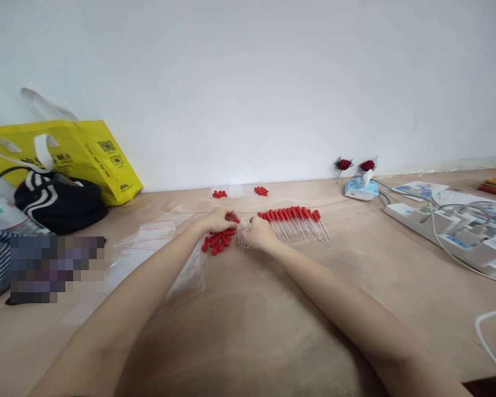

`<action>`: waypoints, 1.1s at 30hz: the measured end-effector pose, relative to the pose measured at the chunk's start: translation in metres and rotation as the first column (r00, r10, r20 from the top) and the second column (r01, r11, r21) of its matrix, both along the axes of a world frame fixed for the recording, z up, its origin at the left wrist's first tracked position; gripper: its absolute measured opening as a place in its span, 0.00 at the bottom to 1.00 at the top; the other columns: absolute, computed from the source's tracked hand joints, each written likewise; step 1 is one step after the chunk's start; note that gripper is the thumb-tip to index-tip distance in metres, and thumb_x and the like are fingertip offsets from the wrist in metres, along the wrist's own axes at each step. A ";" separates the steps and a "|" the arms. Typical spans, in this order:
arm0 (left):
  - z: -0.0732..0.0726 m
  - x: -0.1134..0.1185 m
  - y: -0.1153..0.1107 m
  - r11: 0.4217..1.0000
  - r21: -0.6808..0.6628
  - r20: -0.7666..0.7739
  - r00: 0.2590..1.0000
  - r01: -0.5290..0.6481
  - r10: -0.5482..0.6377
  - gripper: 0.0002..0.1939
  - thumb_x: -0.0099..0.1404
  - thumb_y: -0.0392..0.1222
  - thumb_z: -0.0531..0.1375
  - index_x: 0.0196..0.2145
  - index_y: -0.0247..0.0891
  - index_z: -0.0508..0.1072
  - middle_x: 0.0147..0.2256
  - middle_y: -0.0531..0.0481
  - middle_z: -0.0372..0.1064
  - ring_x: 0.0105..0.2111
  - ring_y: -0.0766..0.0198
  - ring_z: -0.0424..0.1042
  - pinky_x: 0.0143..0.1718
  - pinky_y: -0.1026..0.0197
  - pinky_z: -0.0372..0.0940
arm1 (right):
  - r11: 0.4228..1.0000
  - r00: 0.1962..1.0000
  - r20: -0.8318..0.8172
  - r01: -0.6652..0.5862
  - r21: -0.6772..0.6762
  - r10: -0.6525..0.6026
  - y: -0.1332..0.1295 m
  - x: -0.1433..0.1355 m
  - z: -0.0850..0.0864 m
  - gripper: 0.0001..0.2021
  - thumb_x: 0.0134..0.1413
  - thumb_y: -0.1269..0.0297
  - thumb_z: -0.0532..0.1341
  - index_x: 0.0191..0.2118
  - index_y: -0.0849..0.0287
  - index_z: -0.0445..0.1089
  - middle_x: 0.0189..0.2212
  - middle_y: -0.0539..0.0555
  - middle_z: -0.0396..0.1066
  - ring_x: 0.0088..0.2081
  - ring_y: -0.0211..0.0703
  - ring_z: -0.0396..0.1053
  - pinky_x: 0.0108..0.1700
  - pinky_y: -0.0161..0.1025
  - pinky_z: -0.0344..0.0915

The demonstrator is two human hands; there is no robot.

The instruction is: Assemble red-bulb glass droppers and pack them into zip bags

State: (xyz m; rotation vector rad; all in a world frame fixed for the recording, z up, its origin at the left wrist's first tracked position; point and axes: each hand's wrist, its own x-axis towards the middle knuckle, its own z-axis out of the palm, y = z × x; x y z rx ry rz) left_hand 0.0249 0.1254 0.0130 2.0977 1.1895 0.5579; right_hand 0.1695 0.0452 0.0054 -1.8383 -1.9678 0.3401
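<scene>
Near the middle of the table my left hand (220,220) is closed, with its fingertips pinched at a red rubber bulb. Just below it lies a loose pile of red rubber bulbs (219,242). My right hand (259,234) is closed beside it, its fingers at a bunch of thin clear dropper tubes (243,226); its grip is partly hidden. To the right a row of droppers (293,223) lies side by side, red bulbs at the far end and clear tubes pointing towards me.
Clear zip bags (157,237) lie left of the bulbs, and another bag with red bulbs (261,191) lies by the wall. A yellow bag (107,160) and black pouch (62,204) stand left. Right are a tissue pack (361,189) and power strip (450,237) with cables.
</scene>
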 end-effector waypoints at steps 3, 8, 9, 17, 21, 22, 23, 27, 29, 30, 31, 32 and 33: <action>0.002 -0.003 -0.007 0.998 0.044 0.108 0.993 -0.055 0.050 0.10 0.44 0.42 0.62 0.25 0.35 0.68 0.23 0.53 0.67 0.25 0.66 0.67 0.29 0.63 0.63 | 1.000 0.995 -0.102 0.018 -0.016 -0.020 -0.007 0.022 -0.004 0.14 0.47 0.68 0.54 0.42 0.65 0.66 0.36 0.61 0.71 0.40 0.46 0.68 0.37 0.36 0.60; 0.005 -0.004 -0.044 0.970 0.147 0.315 0.939 -0.195 0.142 0.13 0.51 0.46 0.58 0.30 0.36 0.61 0.30 0.51 0.64 0.29 0.66 0.67 0.32 0.62 0.64 | 0.976 0.962 -0.176 -0.195 0.099 0.210 -0.034 0.063 -0.012 0.12 0.50 0.73 0.50 0.39 0.63 0.67 0.35 0.57 0.71 0.36 0.40 0.67 0.38 0.35 0.59; 0.004 -0.004 -0.056 0.967 0.151 0.338 0.930 -0.205 0.144 0.13 0.51 0.46 0.58 0.31 0.36 0.60 0.30 0.51 0.64 0.30 0.66 0.67 0.33 0.61 0.64 | 0.966 0.951 -0.189 -0.221 0.135 0.244 -0.040 0.070 -0.013 0.11 0.51 0.73 0.49 0.38 0.62 0.67 0.35 0.56 0.70 0.36 0.40 0.66 0.38 0.35 0.59; -0.019 -0.006 -0.139 0.997 0.066 0.220 0.975 0.027 -0.041 0.05 0.54 0.39 0.55 0.30 0.38 0.62 0.29 0.51 0.65 0.30 0.65 0.69 0.32 0.62 0.65 | 0.924 0.922 -0.183 -0.295 0.242 0.342 -0.067 0.088 -0.025 0.07 0.54 0.68 0.51 0.30 0.60 0.64 0.27 0.51 0.65 0.28 0.36 0.62 0.33 0.35 0.55; -0.022 -0.012 -0.144 0.976 0.215 0.020 0.999 0.032 -0.037 0.03 0.52 0.35 0.55 0.28 0.38 0.64 0.27 0.52 0.65 0.27 0.65 0.66 0.29 0.62 0.63 | 0.911 0.922 -0.120 -0.333 0.242 0.369 -0.070 0.086 -0.031 0.07 0.54 0.66 0.51 0.32 0.59 0.65 0.28 0.52 0.67 0.30 0.37 0.63 0.37 0.38 0.53; -0.023 -0.012 -0.143 0.970 0.241 0.001 0.999 0.036 -0.038 0.04 0.52 0.36 0.56 0.29 0.37 0.65 0.28 0.51 0.66 0.27 0.65 0.66 0.30 0.62 0.63 | 0.907 0.921 -0.098 -0.346 0.241 0.378 -0.071 0.086 -0.032 0.08 0.55 0.66 0.51 0.32 0.59 0.66 0.28 0.52 0.67 0.30 0.38 0.63 0.38 0.39 0.52; -0.023 -0.012 -0.142 0.964 0.262 -0.016 0.999 0.044 -0.041 0.06 0.52 0.37 0.57 0.31 0.37 0.67 0.29 0.50 0.67 0.28 0.64 0.67 0.31 0.61 0.64 | 0.901 0.919 -0.075 -0.360 0.241 0.387 -0.072 0.085 -0.033 0.08 0.55 0.65 0.51 0.33 0.59 0.66 0.29 0.52 0.67 0.31 0.38 0.63 0.39 0.39 0.52; -0.027 -0.009 -0.141 0.929 0.360 -0.090 0.995 0.081 -0.052 0.10 0.57 0.41 0.56 0.37 0.38 0.71 0.34 0.47 0.67 0.32 0.61 0.68 0.34 0.59 0.63 | 0.862 0.896 0.018 -0.431 0.268 0.443 -0.075 0.083 -0.034 0.08 0.55 0.67 0.51 0.34 0.59 0.66 0.31 0.52 0.68 0.32 0.38 0.63 0.40 0.40 0.49; -0.028 -0.007 -0.142 0.901 0.425 -0.107 0.994 0.082 -0.040 0.09 0.59 0.40 0.54 0.34 0.39 0.73 0.33 0.47 0.68 0.32 0.61 0.67 0.34 0.59 0.63 | 0.841 0.884 0.049 -0.458 0.287 0.465 -0.077 0.081 -0.034 0.08 0.55 0.67 0.51 0.34 0.59 0.66 0.31 0.53 0.68 0.32 0.37 0.62 0.41 0.40 0.49; -0.029 -0.006 -0.142 0.887 0.455 -0.107 0.994 0.079 -0.034 0.09 0.60 0.40 0.53 0.33 0.39 0.73 0.33 0.47 0.68 0.32 0.61 0.67 0.35 0.59 0.62 | 0.833 0.879 0.058 -0.468 0.295 0.473 -0.078 0.079 -0.034 0.08 0.55 0.68 0.50 0.34 0.59 0.66 0.31 0.53 0.68 0.32 0.37 0.62 0.41 0.40 0.49; -0.029 -0.005 -0.143 0.875 0.478 -0.106 0.994 0.078 -0.031 0.09 0.61 0.39 0.52 0.33 0.39 0.72 0.33 0.47 0.69 0.32 0.61 0.67 0.36 0.58 0.62 | 0.825 0.874 0.064 -0.476 0.304 0.481 -0.079 0.078 -0.034 0.08 0.55 0.67 0.50 0.34 0.60 0.66 0.30 0.53 0.68 0.32 0.37 0.62 0.41 0.40 0.48; -0.029 -0.003 -0.144 0.868 0.490 -0.107 0.994 0.077 -0.028 0.09 0.62 0.39 0.52 0.33 0.39 0.72 0.32 0.48 0.69 0.33 0.61 0.67 0.37 0.57 0.61 | 0.818 0.871 0.066 -0.482 0.314 0.487 -0.080 0.076 -0.034 0.08 0.55 0.67 0.50 0.34 0.60 0.66 0.30 0.52 0.68 0.32 0.37 0.62 0.42 0.40 0.48; -0.029 -0.002 -0.145 0.867 0.494 -0.110 0.994 0.073 -0.021 0.08 0.62 0.39 0.52 0.33 0.39 0.71 0.32 0.48 0.70 0.33 0.61 0.67 0.38 0.57 0.60 | 0.812 0.867 0.063 -0.485 0.325 0.494 -0.081 0.074 -0.034 0.08 0.55 0.67 0.50 0.34 0.60 0.66 0.29 0.52 0.68 0.32 0.37 0.62 0.42 0.40 0.48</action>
